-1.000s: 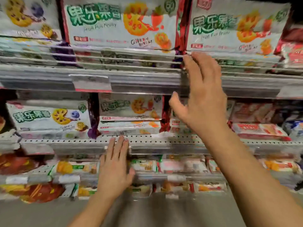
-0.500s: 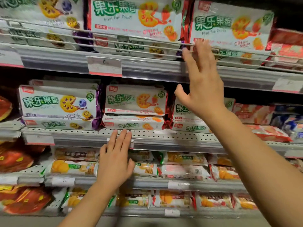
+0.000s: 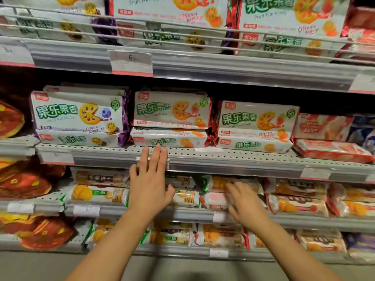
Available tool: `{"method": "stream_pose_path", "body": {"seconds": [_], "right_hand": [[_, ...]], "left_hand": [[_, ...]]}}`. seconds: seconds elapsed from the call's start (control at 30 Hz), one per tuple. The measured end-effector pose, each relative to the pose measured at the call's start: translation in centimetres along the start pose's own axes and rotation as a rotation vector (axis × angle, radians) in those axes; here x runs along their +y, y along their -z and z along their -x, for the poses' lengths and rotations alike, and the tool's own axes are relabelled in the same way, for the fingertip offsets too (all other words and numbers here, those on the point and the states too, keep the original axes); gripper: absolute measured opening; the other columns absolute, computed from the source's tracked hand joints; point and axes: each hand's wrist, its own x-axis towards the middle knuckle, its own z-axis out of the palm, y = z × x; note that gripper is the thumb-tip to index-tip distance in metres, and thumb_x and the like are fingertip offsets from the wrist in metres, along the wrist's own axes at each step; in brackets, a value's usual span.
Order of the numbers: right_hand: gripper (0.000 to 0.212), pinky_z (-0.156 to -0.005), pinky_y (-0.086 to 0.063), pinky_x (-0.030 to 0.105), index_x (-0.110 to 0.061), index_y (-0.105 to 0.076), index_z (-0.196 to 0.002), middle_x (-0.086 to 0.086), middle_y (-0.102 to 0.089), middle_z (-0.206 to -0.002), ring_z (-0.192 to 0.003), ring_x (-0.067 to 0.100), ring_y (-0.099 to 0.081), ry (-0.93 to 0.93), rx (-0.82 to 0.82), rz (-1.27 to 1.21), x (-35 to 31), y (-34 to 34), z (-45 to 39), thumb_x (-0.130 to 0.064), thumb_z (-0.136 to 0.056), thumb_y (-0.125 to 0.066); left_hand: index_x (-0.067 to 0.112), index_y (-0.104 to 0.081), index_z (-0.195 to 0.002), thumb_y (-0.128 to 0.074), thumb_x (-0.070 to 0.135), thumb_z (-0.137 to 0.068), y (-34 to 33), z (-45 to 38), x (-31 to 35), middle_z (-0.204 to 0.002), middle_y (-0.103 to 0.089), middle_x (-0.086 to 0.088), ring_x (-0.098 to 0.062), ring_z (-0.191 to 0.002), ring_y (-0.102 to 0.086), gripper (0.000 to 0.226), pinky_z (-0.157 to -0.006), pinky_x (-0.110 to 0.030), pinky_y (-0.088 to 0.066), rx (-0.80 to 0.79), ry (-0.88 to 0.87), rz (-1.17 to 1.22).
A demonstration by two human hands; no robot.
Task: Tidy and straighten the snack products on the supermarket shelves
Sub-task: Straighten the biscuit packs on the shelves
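Two hands up in front of the supermarket shelves, both bare, neither holding anything. Left hand [image 3: 150, 183] flat and open, fingers straight and close together, fingertips [image 3: 155, 151] lying over the perforated front lip of the middle shelf [image 3: 233, 157], right below the centre stack of snack packs. Right hand [image 3: 244, 201] lower and to the right, blurred, fingers spread and loosely extended in front of the orange-printed biscuit packs [image 3: 219, 184] on the next shelf down; contact with those packs impossible to judge through the blur.

Middle shelf, left to right: white pack with blueberry print and purple ends [image 3: 79, 113] stacked on a second of the same kind; white pack with strawberry print and red ends [image 3: 172, 110] on top of another, just beside; third strawberry pack [image 3: 257, 120] on its own twin, sitting slightly lower and tilted toward the right. Further right, red-and-white wafer packs [image 3: 330, 150] lying flat, near the shelf edge. Far left, round red-orange packs [image 3: 10, 120], partly cut off.

Top shelf behind a white wire guard rail [image 3: 182, 40], more of the same fruit-print packs [image 3: 170, 11] standing above flat ones. Price tag marked 6 [image 3: 131, 62] clipped to that shelf's front strip.

Lower shelves crowded with small biscuit packs, print mostly too blurred to read.
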Motion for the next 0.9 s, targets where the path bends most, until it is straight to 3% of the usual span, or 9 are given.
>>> {"method": "stream_pose_path", "body": {"seconds": [0.07,0.17,0.23,0.37,0.47,0.63,0.8,0.9], "right_hand": [[0.057,-0.085,-0.054,0.049,-0.011,-0.059,-0.130,0.015,-0.063,-0.121,-0.103,0.040,-0.063,-0.146,-0.046,0.118,0.9,0.2,-1.6,-0.033,-0.078,-0.067],[0.058,-0.108,-0.041,0.050,-0.017,-0.046,-0.144,0.011,-0.056,-0.140,-0.126,0.035,-0.054,-0.255,-0.165,0.156,0.9,1.0,-3.5,-0.038,-0.091,-0.056],[0.055,-0.113,-0.036,0.052,-0.020,-0.044,-0.145,0.009,-0.054,-0.143,-0.130,0.033,-0.052,-0.273,-0.273,0.141,0.6,1.0,-4.2,-0.036,-0.092,-0.053],[0.032,-0.093,-0.054,0.042,-0.020,-0.062,-0.121,0.007,-0.065,-0.123,-0.111,0.029,-0.063,-0.245,-0.282,0.181,0.2,0.6,-4.9,-0.022,-0.089,-0.059],[0.027,-0.083,-0.056,0.036,-0.020,-0.064,-0.113,0.005,-0.068,-0.114,-0.104,0.028,-0.064,-0.234,-0.251,0.199,0.3,0.9,-4.8,-0.021,-0.087,-0.060],[0.066,-0.093,-0.049,0.039,-0.020,-0.049,-0.137,0.005,-0.066,-0.122,-0.113,0.028,-0.062,-0.194,-0.095,0.170,1.2,0.5,-2.8,-0.041,-0.078,-0.068],[0.067,-0.079,-0.048,0.034,-0.026,-0.053,-0.128,-0.007,-0.057,-0.113,-0.099,0.017,-0.054,0.001,0.182,-0.210,0.1,-1.7,1.9,-0.061,-0.072,-0.064],[0.070,-0.082,-0.049,0.030,-0.031,-0.051,-0.133,-0.012,-0.055,-0.119,-0.104,0.009,-0.051,0.027,0.171,-0.346,-3.3,-1.8,3.5,-0.070,-0.077,-0.065]], "left_hand": [[0.014,-0.008,-0.162,-0.059,0.053,-0.076,0.2,0.0,0.2,-0.170,-0.006,-0.009,-0.037,-0.155,-0.008,0.107,-0.107,-0.059,-0.036,-0.016,0.007,0.007],[0.015,-0.010,-0.162,-0.063,0.051,-0.075,0.5,0.0,-0.2,-0.170,-0.007,-0.007,-0.036,-0.155,-0.010,0.108,-0.104,-0.059,-0.040,-0.031,-0.001,-0.002],[0.015,-0.010,-0.162,-0.063,0.050,-0.075,0.6,0.0,-0.2,-0.170,-0.008,-0.006,-0.036,-0.155,-0.011,0.107,-0.103,-0.058,-0.041,-0.041,-0.009,-0.005],[0.016,-0.009,-0.162,-0.061,0.050,-0.076,0.6,0.1,-0.1,-0.171,-0.007,-0.006,-0.035,-0.156,-0.010,0.106,-0.104,-0.058,-0.041,-0.039,0.003,-0.001],[0.017,-0.008,-0.162,-0.060,0.049,-0.076,0.5,0.0,-0.2,-0.171,-0.007,-0.005,-0.035,-0.155,-0.011,0.106,-0.105,-0.058,-0.040,-0.028,-0.002,-0.014],[0.017,-0.010,-0.163,-0.059,0.049,-0.075,0.5,0.0,-0.6,-0.170,-0.009,-0.005,-0.035,-0.155,-0.013,0.105,-0.103,-0.058,-0.044,-0.014,-0.019,0.012],[0.020,0.001,-0.162,-0.052,0.052,-0.083,1.3,0.0,-0.1,-0.171,0.002,-0.003,-0.033,-0.157,0.000,0.101,-0.111,-0.058,-0.036,-0.047,-0.001,0.039],[0.023,0.005,-0.162,-0.049,0.052,-0.087,1.8,0.1,-0.4,-0.171,0.008,0.001,-0.029,-0.157,0.008,0.097,-0.116,-0.055,-0.032,-0.082,-0.015,0.104]]}}
